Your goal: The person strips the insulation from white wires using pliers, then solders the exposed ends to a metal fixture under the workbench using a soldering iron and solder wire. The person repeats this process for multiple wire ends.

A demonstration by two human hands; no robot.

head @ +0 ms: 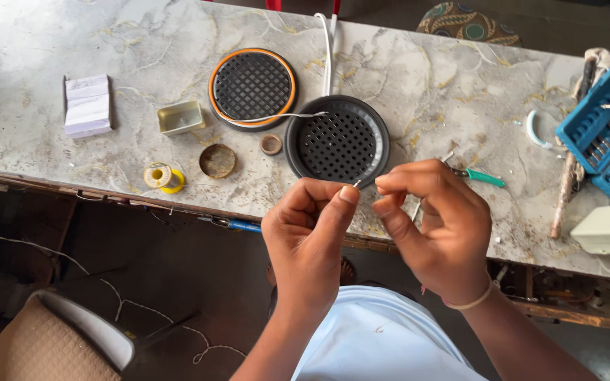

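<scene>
While my two hands meet in the lower middle of the frame, over the near edge of the table (pixel 142 42), they work on one thin wire (pixel 356 183). My left hand (pixel 305 240) has its thumb and forefinger pressed together on the wire; only a short bright tip shows between the two hands, just beside my left thumb. My right hand (pixel 435 226) is curled, with its fingertips closed and turned toward that same tip. I cannot tell if the right fingers really touch the wire or only stay very near it.

Just behind my hands, a black grille (pixel 337 141) lies flat on the table. A second grille with an orange ring (pixel 252 88) lies at its upper left, and the two look to touch or overlap at their edges. A grey lead (pixel 277 116) runs across both. A white cable (pixel 330 49) comes down from the top edge of the frame to the black grille.

To the right of my hands lies a tool with green handle (pixel 485 178). At the left there are a solder spool (pixel 160 176), a round tin lid (pixel 217 161) and a small tray (pixel 181 116). At the far right a blue bit box (pixel 601 127) stands open.
</scene>
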